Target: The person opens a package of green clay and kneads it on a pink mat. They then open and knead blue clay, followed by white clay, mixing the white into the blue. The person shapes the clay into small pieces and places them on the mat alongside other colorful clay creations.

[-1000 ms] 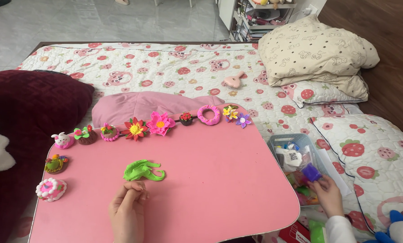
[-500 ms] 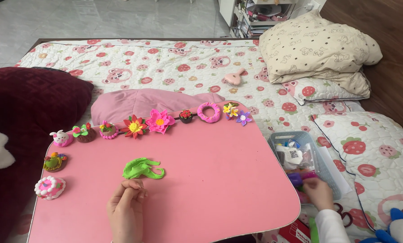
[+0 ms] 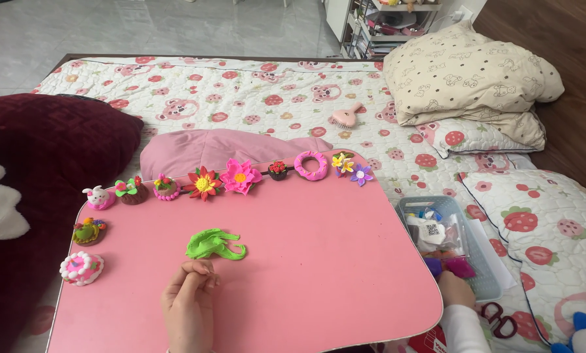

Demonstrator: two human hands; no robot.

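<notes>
Green clay piece (image 3: 214, 244) unmoved; left hand (image 3: 189, 297) stays pinched, contents unclear; right hand (image 3: 454, 287) dropped to basket (image 3: 486, 274), now gripping purple clay (image 3: 450, 267).

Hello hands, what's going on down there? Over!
Left hand fingers pinched together beside green clay piece. Right hand reaching into clear bin at purple clay. Nothing blocking.

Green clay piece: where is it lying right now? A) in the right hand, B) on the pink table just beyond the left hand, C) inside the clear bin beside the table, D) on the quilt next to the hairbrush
B: the green clay piece lies on the pink table, just beyond the fingertips of the left hand, with nothing holding it.
</notes>
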